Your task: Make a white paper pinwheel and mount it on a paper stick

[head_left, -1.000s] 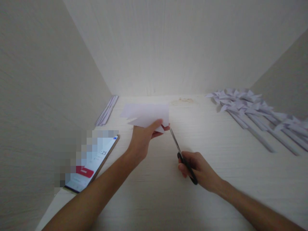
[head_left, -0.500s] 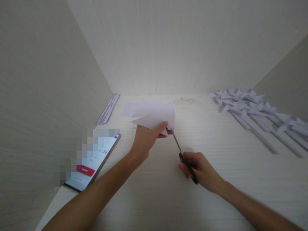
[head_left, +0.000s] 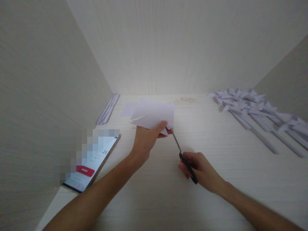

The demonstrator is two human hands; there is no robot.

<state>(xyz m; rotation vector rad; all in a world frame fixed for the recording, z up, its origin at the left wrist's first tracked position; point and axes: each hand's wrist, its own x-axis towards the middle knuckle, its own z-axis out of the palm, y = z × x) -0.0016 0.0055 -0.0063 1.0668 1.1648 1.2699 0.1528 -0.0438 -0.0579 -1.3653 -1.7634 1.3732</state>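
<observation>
My left hand point(head_left: 146, 140) pinches a folded white paper sheet point(head_left: 154, 114) by its near edge and holds it just above the pale wooden table point(head_left: 168, 192). My right hand point(head_left: 201, 169) grips black-handled scissors point(head_left: 180, 150). The blades point up and left, and their tips meet the paper's lower right corner beside my left thumb. Another white sheet point(head_left: 127, 109) lies flat behind the held one.
A phone point(head_left: 92, 163) with a lit screen lies at the left, near the wall. Folded paper strips point(head_left: 108, 109) rest along the left wall. Several paper pinwheels on paper sticks point(head_left: 255, 110) lie at the right. Walls close in the table at left, back and right.
The paper in my left hand has turned slightly and shifted right toward the scissors. The blade tips have reached its lower right corner. My right hand has barely moved.
</observation>
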